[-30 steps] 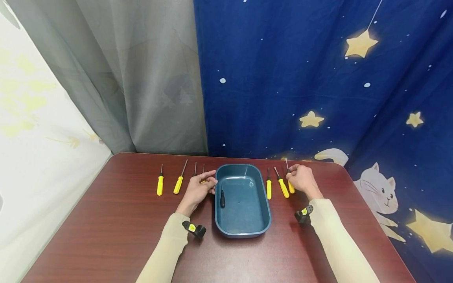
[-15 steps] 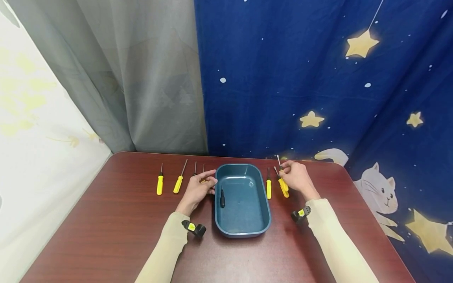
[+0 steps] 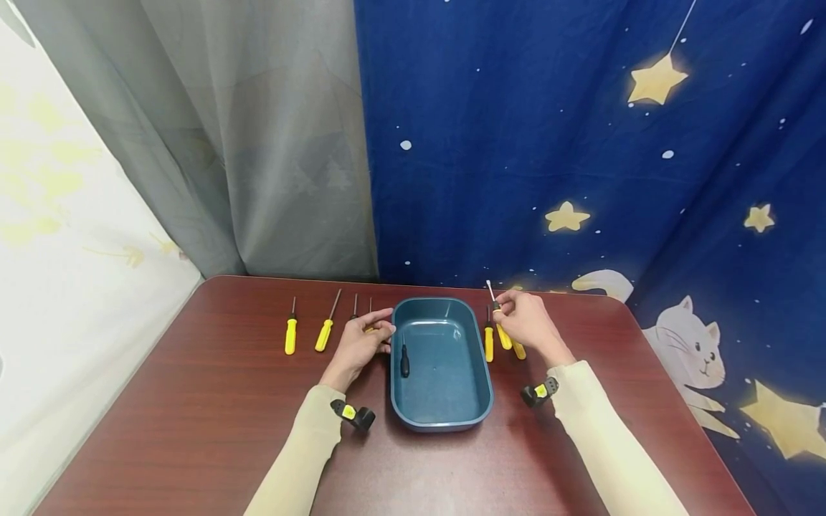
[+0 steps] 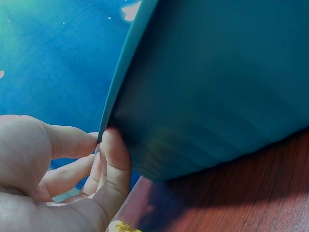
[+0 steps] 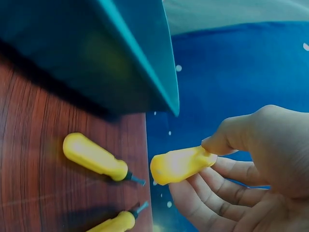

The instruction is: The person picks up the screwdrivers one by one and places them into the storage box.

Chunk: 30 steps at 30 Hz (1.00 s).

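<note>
A blue plastic bin (image 3: 445, 387) stands mid-table, and a black-handled screwdriver (image 3: 405, 362) lies inside along its left side. My left hand (image 3: 358, 347) pinches the bin's left rim; the left wrist view shows thumb and fingers (image 4: 118, 154) on both sides of that edge. To the right of the bin, my right hand (image 3: 529, 322) holds a yellow-handled screwdriver (image 5: 178, 165) between thumb and fingers, raised above the table with its blade pointing away. Below it, two more yellow screwdrivers (image 5: 96, 157) lie on the table, one partly covered by the hand in the head view.
Left of the bin several yellow screwdrivers (image 3: 325, 335) lie in a row, some partly behind the left hand. The dark red wooden table (image 3: 213, 401) ends at a back edge against a grey curtain (image 3: 297, 179) and a blue starry curtain (image 3: 490, 158).
My right hand has lifted the rightmost yellow screwdriver off the table and carried it left toward the bin, over the other two. The left hand and bin have stayed put.
</note>
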Each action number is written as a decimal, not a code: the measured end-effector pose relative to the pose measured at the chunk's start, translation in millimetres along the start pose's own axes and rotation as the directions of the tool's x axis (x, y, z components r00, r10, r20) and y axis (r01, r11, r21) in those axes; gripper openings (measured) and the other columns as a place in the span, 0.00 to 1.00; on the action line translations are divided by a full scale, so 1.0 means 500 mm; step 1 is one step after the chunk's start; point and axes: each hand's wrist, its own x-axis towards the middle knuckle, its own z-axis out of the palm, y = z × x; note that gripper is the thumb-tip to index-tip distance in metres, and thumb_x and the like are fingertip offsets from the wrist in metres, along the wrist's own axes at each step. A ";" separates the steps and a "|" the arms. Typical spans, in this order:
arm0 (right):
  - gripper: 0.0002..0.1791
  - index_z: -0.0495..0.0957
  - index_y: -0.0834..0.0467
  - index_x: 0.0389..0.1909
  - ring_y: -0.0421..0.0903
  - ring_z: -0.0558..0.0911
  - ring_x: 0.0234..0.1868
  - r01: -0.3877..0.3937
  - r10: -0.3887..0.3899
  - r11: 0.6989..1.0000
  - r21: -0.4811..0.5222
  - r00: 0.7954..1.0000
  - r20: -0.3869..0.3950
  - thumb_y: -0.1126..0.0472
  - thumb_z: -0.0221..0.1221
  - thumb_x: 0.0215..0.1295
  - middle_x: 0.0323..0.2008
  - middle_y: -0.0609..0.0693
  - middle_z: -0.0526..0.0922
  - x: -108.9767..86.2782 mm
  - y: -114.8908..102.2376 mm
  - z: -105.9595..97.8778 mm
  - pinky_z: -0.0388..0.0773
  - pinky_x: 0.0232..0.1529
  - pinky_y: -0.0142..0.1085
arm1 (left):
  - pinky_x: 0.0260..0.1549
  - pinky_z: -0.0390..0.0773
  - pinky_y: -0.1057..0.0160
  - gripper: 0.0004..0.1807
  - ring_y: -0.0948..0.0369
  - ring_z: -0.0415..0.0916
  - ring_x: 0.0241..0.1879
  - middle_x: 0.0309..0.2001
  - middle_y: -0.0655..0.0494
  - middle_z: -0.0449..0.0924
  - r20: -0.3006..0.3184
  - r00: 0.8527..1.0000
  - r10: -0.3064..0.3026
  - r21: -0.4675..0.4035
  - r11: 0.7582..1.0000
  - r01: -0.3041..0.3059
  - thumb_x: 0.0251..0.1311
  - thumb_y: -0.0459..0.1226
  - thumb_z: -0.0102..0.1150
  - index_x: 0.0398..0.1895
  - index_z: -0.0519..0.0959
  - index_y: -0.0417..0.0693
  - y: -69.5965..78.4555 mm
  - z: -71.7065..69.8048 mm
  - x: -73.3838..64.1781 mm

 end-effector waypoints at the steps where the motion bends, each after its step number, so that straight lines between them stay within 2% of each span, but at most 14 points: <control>1: 0.16 0.81 0.62 0.51 0.49 0.85 0.39 0.005 -0.005 1.000 0.000 1.000 0.004 0.60 0.62 0.64 0.41 0.57 0.87 -0.001 -0.005 0.000 0.82 0.41 0.40 | 0.30 0.85 0.68 0.22 0.62 0.79 0.28 0.40 0.46 0.82 -0.001 1.000 -0.004 -0.002 1.000 0.004 0.69 0.29 0.59 0.66 0.77 0.43 0.000 0.000 0.001; 7: 0.15 0.81 0.61 0.50 0.47 0.84 0.35 0.032 -0.032 0.999 0.003 0.999 0.018 0.60 0.62 0.64 0.40 0.56 0.87 -0.006 -0.032 0.004 0.80 0.39 0.38 | 0.29 0.85 0.67 0.22 0.61 0.79 0.28 0.39 0.47 0.83 -0.005 1.000 -0.011 -0.005 1.000 0.011 0.69 0.29 0.60 0.66 0.78 0.44 0.001 0.002 0.003; 16: 0.16 0.83 0.62 0.49 0.44 0.85 0.34 0.084 -0.083 0.996 -0.007 0.996 0.035 0.60 0.63 0.62 0.38 0.54 0.88 -0.010 -0.070 0.018 0.82 0.39 0.38 | 0.29 0.84 0.68 0.21 0.61 0.78 0.29 0.42 0.40 0.82 -0.009 1.000 -0.019 -0.006 1.000 0.018 0.69 0.29 0.60 0.65 0.79 0.45 0.000 0.000 0.001; 21: 0.15 0.83 0.62 0.48 0.44 0.85 0.34 0.112 -0.112 0.994 0.003 0.993 0.040 0.61 0.64 0.61 0.37 0.54 0.88 -0.015 -0.091 0.026 0.82 0.39 0.39 | 0.29 0.85 0.68 0.21 0.61 0.78 0.29 0.42 0.39 0.82 -0.011 1.000 -0.019 -0.002 1.000 0.019 0.69 0.29 0.60 0.65 0.79 0.45 0.002 0.000 0.000; 30: 0.15 0.83 0.63 0.49 0.45 0.84 0.34 0.096 -0.098 0.995 0.024 0.991 0.088 0.62 0.65 0.62 0.37 0.55 0.87 -0.020 -0.119 0.046 0.84 0.36 0.36 | 0.29 0.85 0.68 0.22 0.61 0.79 0.29 0.41 0.42 0.82 -0.012 1.000 -0.014 0.000 1.000 0.014 0.69 0.29 0.60 0.65 0.78 0.45 0.003 0.000 0.001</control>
